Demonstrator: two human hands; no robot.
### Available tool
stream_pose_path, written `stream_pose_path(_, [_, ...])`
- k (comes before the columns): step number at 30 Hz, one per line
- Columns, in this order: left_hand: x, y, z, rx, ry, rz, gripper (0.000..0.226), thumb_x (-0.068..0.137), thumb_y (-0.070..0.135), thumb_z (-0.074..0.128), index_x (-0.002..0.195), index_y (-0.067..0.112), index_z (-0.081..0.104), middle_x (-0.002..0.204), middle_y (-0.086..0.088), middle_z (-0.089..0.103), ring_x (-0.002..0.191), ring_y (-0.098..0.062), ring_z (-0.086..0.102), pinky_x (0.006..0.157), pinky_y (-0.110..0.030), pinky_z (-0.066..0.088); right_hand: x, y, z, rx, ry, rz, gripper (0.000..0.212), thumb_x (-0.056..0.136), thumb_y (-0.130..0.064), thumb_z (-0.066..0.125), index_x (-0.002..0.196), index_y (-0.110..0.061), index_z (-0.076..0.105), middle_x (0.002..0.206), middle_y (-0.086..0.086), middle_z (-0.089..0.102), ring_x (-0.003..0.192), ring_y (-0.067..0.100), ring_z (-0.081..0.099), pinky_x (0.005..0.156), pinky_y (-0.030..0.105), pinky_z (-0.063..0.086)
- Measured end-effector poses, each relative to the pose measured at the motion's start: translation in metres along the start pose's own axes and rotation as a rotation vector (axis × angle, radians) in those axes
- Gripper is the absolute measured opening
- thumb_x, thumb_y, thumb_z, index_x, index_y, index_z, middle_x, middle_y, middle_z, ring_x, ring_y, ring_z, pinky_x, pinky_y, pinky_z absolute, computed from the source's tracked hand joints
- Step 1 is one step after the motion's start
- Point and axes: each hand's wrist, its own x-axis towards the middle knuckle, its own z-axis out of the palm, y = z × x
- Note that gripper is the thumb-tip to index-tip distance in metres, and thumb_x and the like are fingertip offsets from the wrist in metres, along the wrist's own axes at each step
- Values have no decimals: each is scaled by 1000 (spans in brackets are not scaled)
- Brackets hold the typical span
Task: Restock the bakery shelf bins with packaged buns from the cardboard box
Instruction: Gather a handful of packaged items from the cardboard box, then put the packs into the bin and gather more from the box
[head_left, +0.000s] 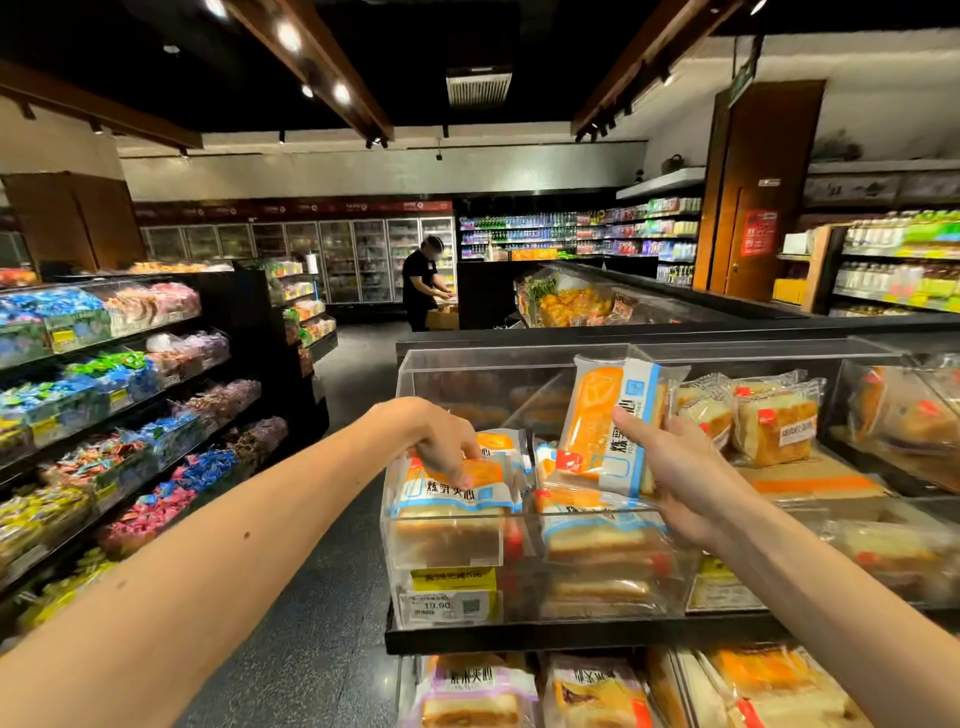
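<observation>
A clear acrylic shelf bin (441, 551) holds several orange, white and blue packaged buns. My left hand (441, 441) reaches down into the bin's left side, and its fingertips pinch a flat-lying bun packet (457, 488). My right hand (670, 483) grips another bun packet (613, 415) and holds it upright above the bin's middle. The cardboard box is not in view.
To the right, a neighbouring bin (878, 415) holds other wrapped bread (774, 421). More packets (597, 691) lie on the lower shelf. Candy shelves (104, 415) line the aisle's left side. A person (423, 283) stands far down the aisle by the fridges.
</observation>
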Motion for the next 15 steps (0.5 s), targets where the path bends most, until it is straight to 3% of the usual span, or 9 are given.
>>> stream_pose_path(6, [-1, 3, 13, -91, 155, -20, 49, 97, 31, 63, 141, 17, 45, 121, 0, 46, 118, -25, 54, 87, -29, 47, -5, -4, 0, -48, -48, 7, 13, 99, -22, 58, 109, -15, 62, 103, 11, 76, 95, 29, 74, 94, 53, 54])
stream_pose_path(10, [-11, 7, 18, -25, 214, 1, 47, 94, 30, 66, 136, 16, 49, 120, 0, 50, 103, -23, 56, 77, -24, 45, -2, -3, 2, -131, -115, -26, 25, 99, -21, 58, 122, -10, 62, 105, 9, 76, 97, 26, 73, 96, 50, 54])
stream_pose_path(12, [-19, 10, 12, 21, 469, 86, 40, 91, 27, 70, 127, 17, 56, 114, 3, 60, 98, -16, 60, 78, -23, 44, -1, -5, 2, -188, -160, -38, 28, 99, -22, 58, 124, -10, 61, 105, 9, 76, 98, 26, 73, 97, 50, 53])
stream_pose_path(15, [-36, 17, -1, -293, 849, 228, 30, 91, 22, 69, 118, 20, 58, 102, 3, 67, 92, -15, 65, 78, -23, 48, 2, -12, 2, -283, -249, -48, 25, 99, -22, 59, 121, -11, 61, 104, 9, 76, 95, 25, 74, 91, 46, 57])
